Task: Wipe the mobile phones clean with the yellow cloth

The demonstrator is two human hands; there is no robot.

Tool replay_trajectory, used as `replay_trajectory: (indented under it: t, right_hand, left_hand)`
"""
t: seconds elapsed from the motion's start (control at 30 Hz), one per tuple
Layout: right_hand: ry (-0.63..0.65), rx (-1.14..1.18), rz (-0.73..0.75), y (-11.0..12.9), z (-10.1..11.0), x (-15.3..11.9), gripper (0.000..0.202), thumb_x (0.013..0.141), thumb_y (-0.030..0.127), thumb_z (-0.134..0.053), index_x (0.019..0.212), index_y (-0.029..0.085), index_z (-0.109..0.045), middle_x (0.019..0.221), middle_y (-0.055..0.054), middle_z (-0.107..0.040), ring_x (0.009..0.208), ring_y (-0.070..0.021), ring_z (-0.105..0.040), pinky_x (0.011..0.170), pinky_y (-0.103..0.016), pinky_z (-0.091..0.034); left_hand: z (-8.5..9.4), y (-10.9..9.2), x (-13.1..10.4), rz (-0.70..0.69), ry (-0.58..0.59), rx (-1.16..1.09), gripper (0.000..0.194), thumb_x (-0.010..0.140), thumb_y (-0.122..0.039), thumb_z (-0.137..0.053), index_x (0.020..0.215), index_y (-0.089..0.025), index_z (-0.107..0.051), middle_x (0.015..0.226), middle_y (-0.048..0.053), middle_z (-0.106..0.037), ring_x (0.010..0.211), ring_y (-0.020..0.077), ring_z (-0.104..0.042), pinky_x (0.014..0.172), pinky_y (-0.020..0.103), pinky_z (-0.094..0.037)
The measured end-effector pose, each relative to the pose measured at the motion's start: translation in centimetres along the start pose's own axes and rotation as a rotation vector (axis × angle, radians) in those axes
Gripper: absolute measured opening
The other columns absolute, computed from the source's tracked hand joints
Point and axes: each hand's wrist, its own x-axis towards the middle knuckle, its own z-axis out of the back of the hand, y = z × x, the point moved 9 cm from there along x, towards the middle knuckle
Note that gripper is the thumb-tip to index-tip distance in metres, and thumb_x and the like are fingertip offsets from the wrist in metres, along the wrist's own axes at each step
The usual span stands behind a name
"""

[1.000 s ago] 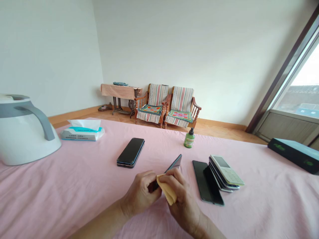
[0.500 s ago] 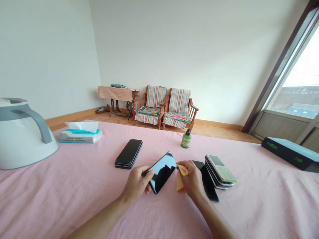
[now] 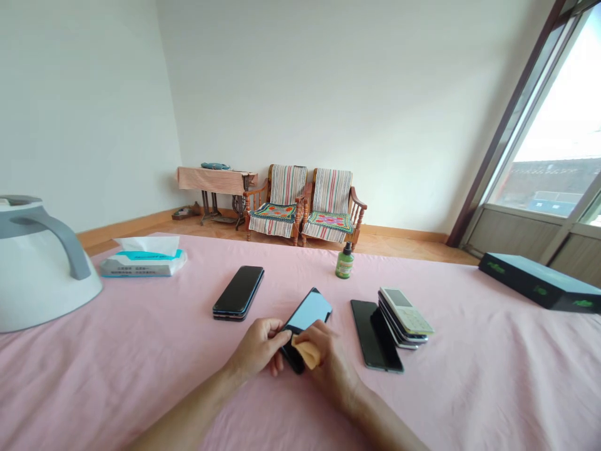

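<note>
My left hand grips the lower left edge of a dark smartphone, which is tilted above the pink cloth. Bunched in my right hand is a yellow cloth, pressed against the lower part of the phone's screen. The screen's upper part shows a bright reflection; my right fingers hide some of the rest. Right of that hand another black smartphone lies flat, against a stack of phones topped by a pale keypad phone. To the left lies a small stack of dark smartphones.
A green spray bottle stands near the table's far edge. On the left are a white kettle and a tissue pack; a black box lies far right. Two wooden chairs stand beyond the pink tablecloth.
My right hand has moved left with the yellow cloth, from beside the phone's right edge onto its lower screen. The black phone on the right is now uncovered. The view has shifted slightly.
</note>
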Motion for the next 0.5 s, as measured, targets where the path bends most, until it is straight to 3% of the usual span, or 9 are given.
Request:
replay_trajectory:
  t: [0.1, 0.17, 0.33, 0.5]
  right_hand:
    - [0.106, 0.063, 0.034, 2.2, -0.5, -1.4, 0.021, 0.076, 0.003, -0.051, 0.080, 0.018, -0.065, 0.084, -0.003, -0.060, 0.072, -0.0123, -0.059, 0.063, -0.021, -0.044]
    - [0.093, 0.045, 0.005, 2.5, 0.6, -2.3, 0.023, 0.077, 0.002, -0.050, 0.080, 0.018, -0.066, 0.085, -0.003, -0.061, 0.074, -0.0129, -0.059, 0.064, -0.022, -0.043]
    - [-0.053, -0.039, -0.119, 0.7, 4.4, -4.8, 0.020, 0.077, 0.006, -0.051, 0.080, 0.019, -0.066, 0.078, -0.003, -0.060, 0.070, -0.0148, -0.059, 0.063, -0.024, -0.043]
    - [-0.107, -0.048, -0.192, -1.4, 5.8, -7.2, 0.020, 0.070, 0.006, -0.054, 0.078, 0.019, -0.067, 0.074, -0.003, -0.060, 0.065, -0.0157, -0.059, 0.057, -0.024, -0.043]
  left_hand:
    - [0.2, 0.3, 0.1, 0.016, 0.004, -0.012, 0.038, 0.076, -0.051, -0.058, 0.064, -0.016, -0.050, 0.043, -0.003, -0.055, 0.032, 0.0101, -0.051, 0.029, 0.015, -0.037]
    - [0.2, 0.4, 0.2, 0.028, 0.007, -0.029, 0.039, 0.075, -0.052, -0.058, 0.065, -0.015, -0.050, 0.045, -0.003, -0.055, 0.033, 0.0101, -0.053, 0.030, 0.015, -0.038]
    - [-0.1, 0.6, 0.5, 0.058, 0.041, -0.093, 0.039, 0.071, -0.050, -0.064, 0.067, -0.015, -0.050, 0.047, -0.005, -0.054, 0.035, 0.0101, -0.054, 0.031, 0.015, -0.039]
    - [-0.8, 0.6, 0.7, 0.075, 0.063, -0.182, 0.037, 0.075, -0.048, -0.065, 0.070, -0.013, -0.052, 0.052, -0.005, -0.055, 0.039, 0.0086, -0.055, 0.035, 0.015, -0.037]
